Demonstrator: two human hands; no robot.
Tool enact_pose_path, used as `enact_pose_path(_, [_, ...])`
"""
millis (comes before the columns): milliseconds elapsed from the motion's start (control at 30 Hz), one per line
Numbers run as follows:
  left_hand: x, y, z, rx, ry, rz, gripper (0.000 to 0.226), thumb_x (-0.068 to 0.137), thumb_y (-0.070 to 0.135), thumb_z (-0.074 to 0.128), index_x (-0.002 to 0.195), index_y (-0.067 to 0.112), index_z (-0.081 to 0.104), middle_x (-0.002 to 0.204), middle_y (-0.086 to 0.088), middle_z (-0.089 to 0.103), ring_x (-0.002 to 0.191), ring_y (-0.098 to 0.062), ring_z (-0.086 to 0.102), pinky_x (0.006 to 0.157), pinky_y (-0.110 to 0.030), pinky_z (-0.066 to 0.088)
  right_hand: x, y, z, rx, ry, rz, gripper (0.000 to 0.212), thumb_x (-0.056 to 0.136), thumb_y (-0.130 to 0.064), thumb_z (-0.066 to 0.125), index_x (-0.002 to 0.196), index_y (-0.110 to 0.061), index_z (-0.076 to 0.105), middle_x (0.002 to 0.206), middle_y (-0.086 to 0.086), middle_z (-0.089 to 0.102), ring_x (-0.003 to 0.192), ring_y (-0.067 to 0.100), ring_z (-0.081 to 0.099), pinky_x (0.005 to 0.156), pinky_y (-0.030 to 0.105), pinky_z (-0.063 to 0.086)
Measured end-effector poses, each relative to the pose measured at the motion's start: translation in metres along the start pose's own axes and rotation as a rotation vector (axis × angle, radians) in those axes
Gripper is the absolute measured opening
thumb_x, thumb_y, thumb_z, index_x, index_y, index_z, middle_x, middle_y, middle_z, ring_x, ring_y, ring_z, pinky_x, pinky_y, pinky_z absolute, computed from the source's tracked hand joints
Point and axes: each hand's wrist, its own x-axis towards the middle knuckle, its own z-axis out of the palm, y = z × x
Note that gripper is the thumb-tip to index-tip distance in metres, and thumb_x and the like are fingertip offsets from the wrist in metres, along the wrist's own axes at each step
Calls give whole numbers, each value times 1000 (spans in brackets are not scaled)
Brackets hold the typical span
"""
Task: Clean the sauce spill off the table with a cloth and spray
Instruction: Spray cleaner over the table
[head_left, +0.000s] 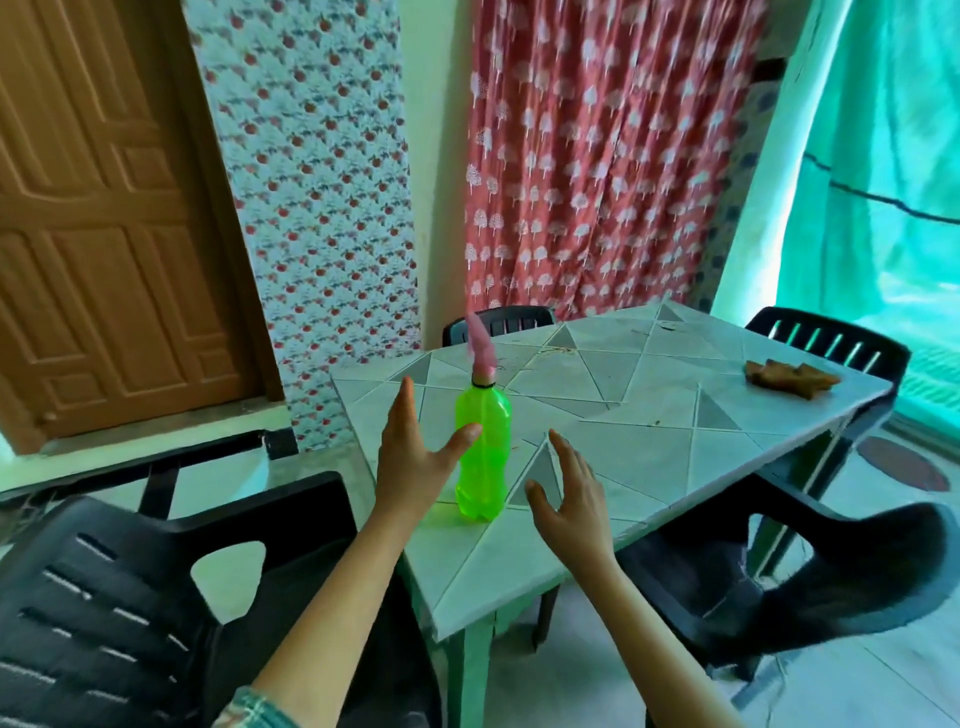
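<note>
A bright green spray bottle with a pink nozzle stands upright near the front left of the grey-green table. My left hand is open just left of the bottle, its thumb tip at the bottle's shoulder. My right hand is open to the bottle's right, a little apart from it, fingers spread. A brown cloth lies crumpled at the table's far right edge. Small brownish sauce marks show on the far part of the tabletop.
Dark plastic chairs ring the table: one at front left, one at front right, one at the back, one at the far right. Patterned curtains and a wooden door stand behind.
</note>
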Motion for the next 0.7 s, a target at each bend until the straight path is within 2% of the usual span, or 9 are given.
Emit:
enact_pose_path(67, [31,9,17,-48,-43,-48,129,53,85,51,151,16,4,159,-4,10,145,-16,13,113,-28,16,29,8,2,-5,12,-2,73,76,-44,43,143,-16,35,146,5,41,136,25,34,109,37,27])
enact_pose_path(133, [56,14,33,-69,-88,-78,123,64,70,67,151,15,-1,159,-4,3,146,-15,7,114,-27,12,56,17,4,-14,31,-5,77,74,-50,37,142,-14,37,144,6,43,134,25,38,107,36,28])
enact_pose_path(200, [77,14,48,-85,-81,-90,119,69,51,75,151,13,-3,159,-5,0,146,-15,4,115,-29,10,79,28,7,-7,36,3,73,76,-46,42,141,-13,39,143,7,45,132,26,40,105,34,30])
enact_pose_path(267, [91,14,59,-95,-72,-93,123,67,49,77,151,16,-6,159,-4,0,146,-16,6,114,-30,16,93,39,9,-6,27,21,69,77,-37,48,141,-13,38,142,7,45,132,26,40,105,34,30])
enact_pose_path(367, [106,15,76,-65,-51,-107,121,68,45,79,151,22,-6,159,-1,11,139,-22,33,96,-28,40,108,59,13,-2,1,62,67,79,-33,50,142,-13,37,143,6,44,133,25,38,105,32,29])
enact_pose_path(433, [112,17,81,-57,-36,-91,106,76,29,76,151,28,1,155,2,27,120,-25,53,80,-25,44,117,70,17,4,-17,89,63,84,-29,55,142,-13,36,144,7,42,133,25,37,106,33,28])
enact_pose_path(500, [122,20,87,-114,-22,-92,94,74,23,68,149,37,14,142,9,44,105,-24,59,80,-31,49,133,83,23,1,-43,94,61,88,-23,58,143,-14,34,146,6,40,135,25,35,108,33,27])
enact_pose_path(567, [134,19,92,-165,-17,-145,90,62,28,59,144,45,25,123,15,54,104,-19,59,85,-40,52,151,96,29,-7,-79,91,62,89,-19,60,144,-15,33,147,6,38,137,23,32,109,33,25])
enact_pose_path(700, [163,14,109,-201,-40,-199,81,56,23,55,121,68,36,83,24,55,76,-8,57,78,-49,55,193,125,36,-10,-152,84,62,90,-22,58,145,-18,30,150,4,34,138,23,29,111,35,24])
